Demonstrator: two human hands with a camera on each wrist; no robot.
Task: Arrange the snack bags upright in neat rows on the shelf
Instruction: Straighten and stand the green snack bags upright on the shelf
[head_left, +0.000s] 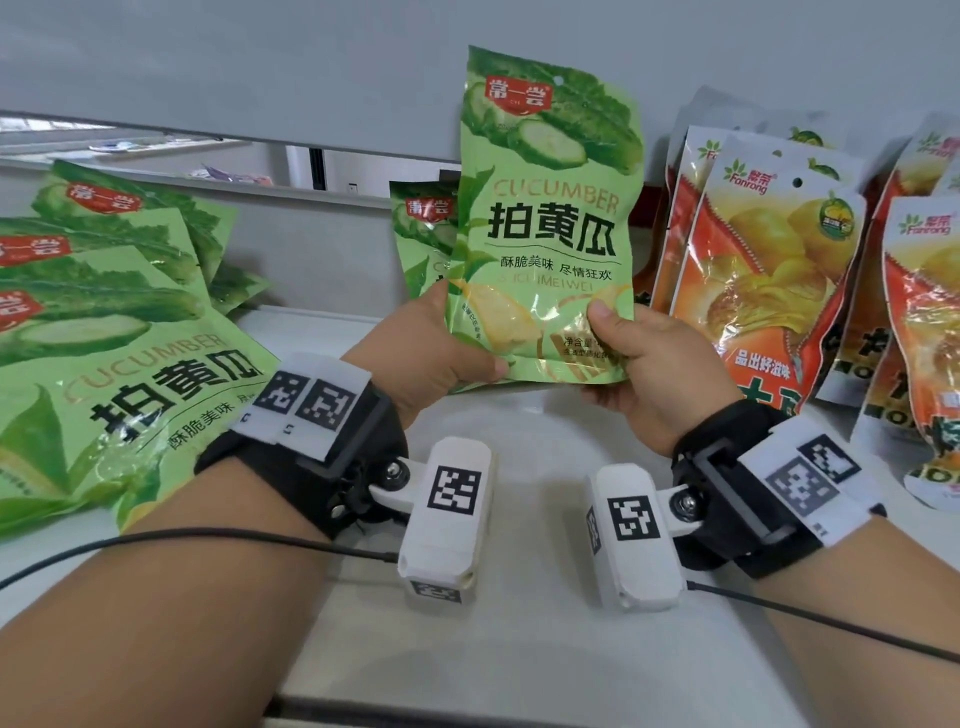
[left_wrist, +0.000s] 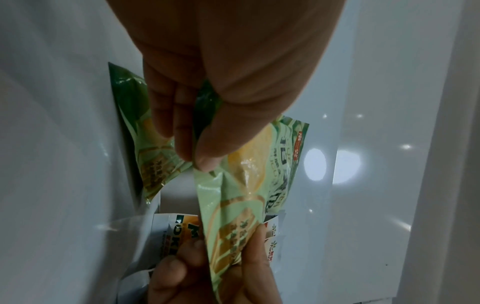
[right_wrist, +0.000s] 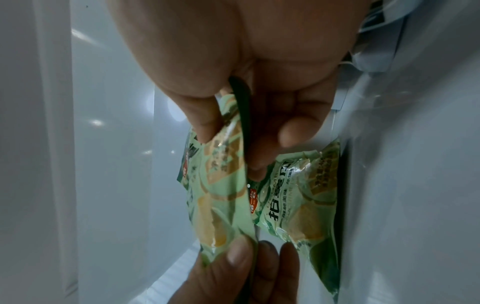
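Note:
I hold a green cucumber snack bag (head_left: 545, 218) upright over the white shelf (head_left: 519, 457), near the back wall. My left hand (head_left: 441, 348) pinches its lower left corner, thumb in front and fingers behind. My right hand (head_left: 639, 353) pinches the lower right corner the same way. The left wrist view shows the held bag (left_wrist: 233, 195) edge-on between my thumb and fingers (left_wrist: 179, 123). In the right wrist view the held bag (right_wrist: 218, 195) hangs before a second green bag (right_wrist: 303, 201) that stands against the back wall (head_left: 426, 228).
Several green cucumber bags (head_left: 104, 322) lie in a loose heap at the left. Orange Fanrong bags (head_left: 769, 270) stand leaning in rows at the right. Cables (head_left: 208, 540) run from both wrist cameras across the shelf front.

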